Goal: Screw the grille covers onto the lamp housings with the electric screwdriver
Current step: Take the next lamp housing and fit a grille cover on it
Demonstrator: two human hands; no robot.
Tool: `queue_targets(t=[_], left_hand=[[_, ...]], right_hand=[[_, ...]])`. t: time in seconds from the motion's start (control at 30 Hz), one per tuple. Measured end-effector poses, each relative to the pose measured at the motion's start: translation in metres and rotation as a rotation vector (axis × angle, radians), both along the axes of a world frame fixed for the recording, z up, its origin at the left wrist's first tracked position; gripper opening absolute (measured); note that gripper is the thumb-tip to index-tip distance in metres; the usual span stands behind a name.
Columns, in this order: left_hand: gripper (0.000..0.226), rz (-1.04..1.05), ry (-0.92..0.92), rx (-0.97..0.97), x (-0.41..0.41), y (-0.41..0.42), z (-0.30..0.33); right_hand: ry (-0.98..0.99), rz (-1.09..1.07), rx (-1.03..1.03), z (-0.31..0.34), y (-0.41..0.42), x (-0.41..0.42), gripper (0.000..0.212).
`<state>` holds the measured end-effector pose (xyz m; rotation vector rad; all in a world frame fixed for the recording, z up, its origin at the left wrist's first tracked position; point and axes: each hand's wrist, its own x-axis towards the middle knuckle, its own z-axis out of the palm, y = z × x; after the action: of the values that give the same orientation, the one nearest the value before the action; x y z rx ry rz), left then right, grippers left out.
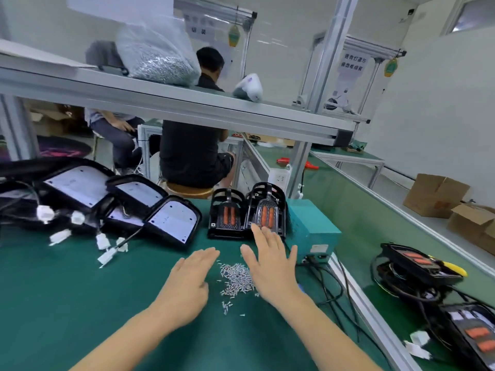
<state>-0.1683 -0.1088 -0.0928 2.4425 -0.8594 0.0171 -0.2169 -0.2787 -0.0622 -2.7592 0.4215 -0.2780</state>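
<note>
Silver screws (237, 279) lie heaped between our left hand (187, 285) and right hand (270, 266), both flat, open, empty; grille covers (247, 212) stand just beyond; we'd best pinch one screw, not scatter them.

Two black grille covers (246, 212) stand upright (orange strips inside).

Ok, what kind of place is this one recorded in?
Most likely a factory assembly line: green-matted workbench under an aluminium-frame shelf, a loose pile of screws between the left hand and right hand, and lamp housings stacked alongside.
</note>
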Motion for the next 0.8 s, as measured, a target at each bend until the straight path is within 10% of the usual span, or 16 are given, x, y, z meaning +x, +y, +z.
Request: queue_targets(t=[0.37, 0.8], left_hand=[[0.05, 0.335, -0.293, -0.139, 0.048, 0.095, 0.004], [0.046, 0.524, -0.111, 0.029, 0.103, 0.137, -0.02]], right_hand=[[0.071, 0.157, 0.027, -0.023, 0.079, 0.05, 0.058], [-0.061, 0.191, -0.121, -0.038, 0.122, 0.132, 0.032]])
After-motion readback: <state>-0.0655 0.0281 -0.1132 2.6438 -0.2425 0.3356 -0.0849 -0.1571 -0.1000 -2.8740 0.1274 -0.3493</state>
